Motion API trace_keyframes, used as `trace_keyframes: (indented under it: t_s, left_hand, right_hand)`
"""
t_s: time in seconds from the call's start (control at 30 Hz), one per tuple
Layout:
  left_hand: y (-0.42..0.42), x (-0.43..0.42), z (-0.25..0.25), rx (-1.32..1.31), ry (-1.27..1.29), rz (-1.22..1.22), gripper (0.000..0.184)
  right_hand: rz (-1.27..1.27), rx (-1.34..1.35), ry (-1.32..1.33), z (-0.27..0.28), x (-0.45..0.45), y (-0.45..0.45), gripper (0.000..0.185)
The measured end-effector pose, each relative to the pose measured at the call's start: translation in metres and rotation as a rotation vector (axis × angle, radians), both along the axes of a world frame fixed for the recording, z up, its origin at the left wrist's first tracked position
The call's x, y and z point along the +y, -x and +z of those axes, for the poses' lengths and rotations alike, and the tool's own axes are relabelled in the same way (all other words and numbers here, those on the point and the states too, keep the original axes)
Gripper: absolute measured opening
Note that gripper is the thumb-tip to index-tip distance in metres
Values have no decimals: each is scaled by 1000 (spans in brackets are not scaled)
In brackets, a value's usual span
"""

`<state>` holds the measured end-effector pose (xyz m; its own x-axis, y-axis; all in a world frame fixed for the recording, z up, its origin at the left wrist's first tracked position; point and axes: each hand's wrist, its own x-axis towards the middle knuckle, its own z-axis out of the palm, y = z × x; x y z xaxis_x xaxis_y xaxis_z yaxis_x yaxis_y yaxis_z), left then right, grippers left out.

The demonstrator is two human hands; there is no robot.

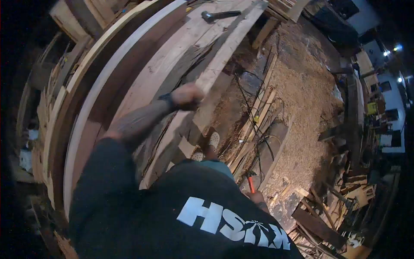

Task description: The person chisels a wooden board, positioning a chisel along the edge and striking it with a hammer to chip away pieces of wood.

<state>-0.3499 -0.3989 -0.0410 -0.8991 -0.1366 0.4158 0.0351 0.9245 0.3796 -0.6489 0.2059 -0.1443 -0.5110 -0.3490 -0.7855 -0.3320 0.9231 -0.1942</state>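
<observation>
My left hand [188, 96], with a dark band at the wrist, is closed over the near edge of a long pale plank [217, 67]. The hand is slightly blurred, and its fingertips are hidden. Down at my side, my right hand [256, 197] is closed round the red handle of a hammer [251, 182], its dark head pointing away from me. My shirt partly hides that hand. On the boards further along lies a dark tool [220, 16] with a thick head; its kind is unclear.
Curved-looking upright boards [116, 56] stand along the left. A shoe [213, 140] shows below the plank. Dark cables [258, 125] cross timber strips on the floor. Sawdust [302, 108] covers the floor to the right, with scrap wood [319, 220] piled near my right side.
</observation>
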Motion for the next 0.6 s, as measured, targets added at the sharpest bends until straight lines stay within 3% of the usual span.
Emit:
trace_keyframes:
  t_s: [0.03, 0.2, 0.27, 0.3, 0.4, 0.5, 0.6]
  left_hand:
    - [-26, 3, 1, -222, 8, -43, 18]
    - [-34, -2, 36, -406, 89, -217, 22]
    - [-11, -13, 49, -509, 56, 14, 20]
    - [1, -37, 43, -103, -197, 36, 27]
    - [49, -76, 46, 82, -229, 576, 49]
    - [88, -91, 74, -392, -459, 768, 65]
    - [126, -97, 62, -346, -334, 939, 67]
  right_hand:
    - [-9, -6, 25, 11, -12, -3, 55]
    - [176, -78, -29, -6, -15, 9, 52]
    - [298, -57, -57, -7, -21, 22, 53]
    - [351, -55, -80, -8, -18, 21, 54]
    - [342, -44, -198, -9, -9, 21, 56]
    - [276, -32, -240, 21, -26, 21, 59]
    - [108, -44, -139, 31, -19, 6, 62]
